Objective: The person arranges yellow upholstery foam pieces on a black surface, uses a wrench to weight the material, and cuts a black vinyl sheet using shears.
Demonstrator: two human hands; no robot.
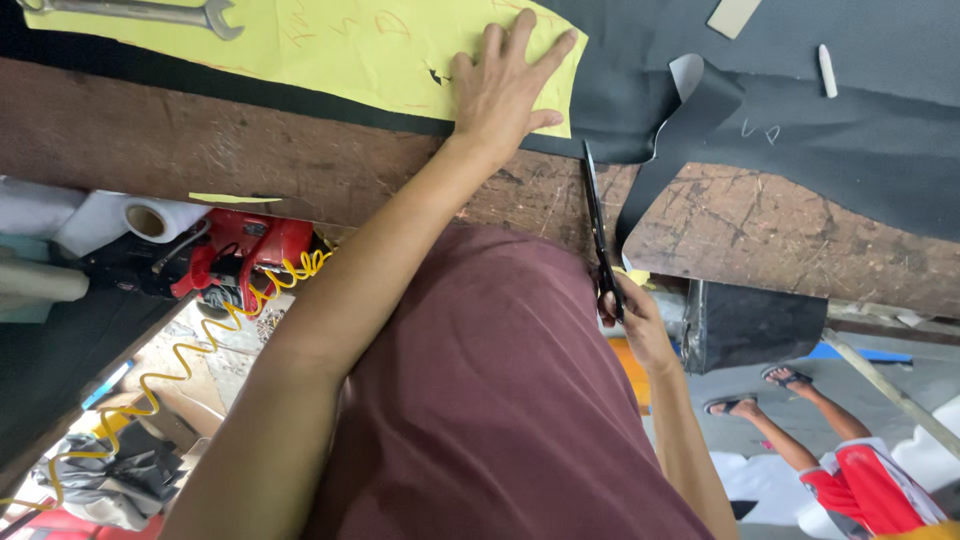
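My left hand (505,85) lies flat, fingers spread, on the right end of a yellow paper pattern (350,45). The pattern lies on black fabric (860,130) spread over a scratched wooden table (300,160). My right hand (632,318) is below the table's near edge, closed on the handles of long black scissors (596,225). Their blades point up at the fabric's near edge, just right of the pattern's corner. A cut strip of the fabric (665,165) curls away to the right of the blades.
A metal wrench (150,12) lies on the pattern at the top left. White chalk (827,70) and a beige scrap (733,15) lie on the fabric. Under the table are a red machine (250,255), a yellow coiled hose (180,360) and white rolls (150,218). Another person's legs (800,420) show at the lower right.
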